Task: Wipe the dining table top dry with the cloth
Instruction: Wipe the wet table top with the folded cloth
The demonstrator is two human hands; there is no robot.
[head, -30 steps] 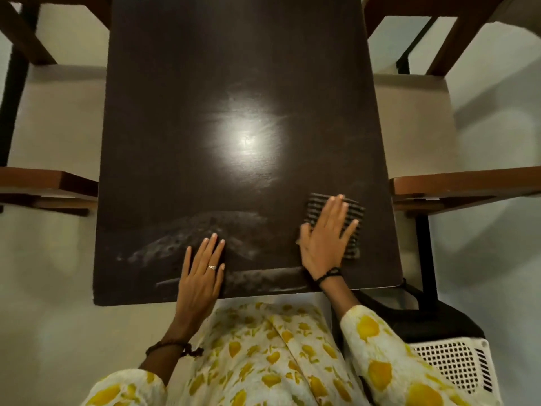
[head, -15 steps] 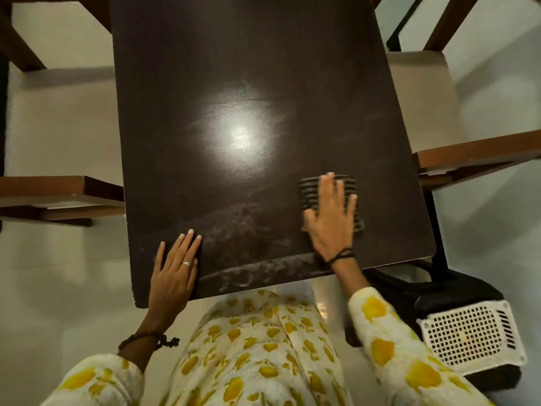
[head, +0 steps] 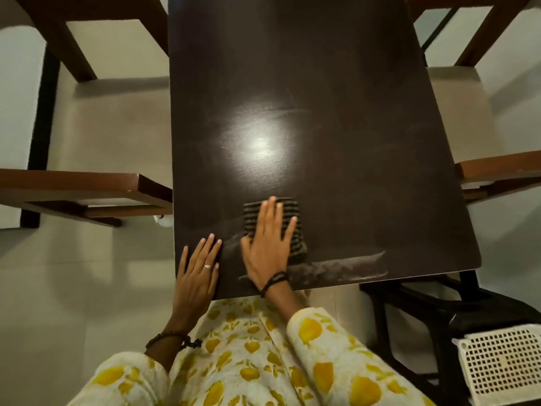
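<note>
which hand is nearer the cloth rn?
Right. The right hand lies flat on the striped cloth; the left hand rests at the table's near-left corner, beside the cloth, not touching.

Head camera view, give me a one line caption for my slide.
Right hand presses a striped cloth flat on the dark dining table near a damp streak; left hand rests at its corner.

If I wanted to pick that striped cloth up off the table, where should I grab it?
Probably its far edge, from above. The cloth lies folded flat on the table, with the right hand pressing its near half; the far edge beyond the fingertips is bare and thick enough to pinch.
</note>
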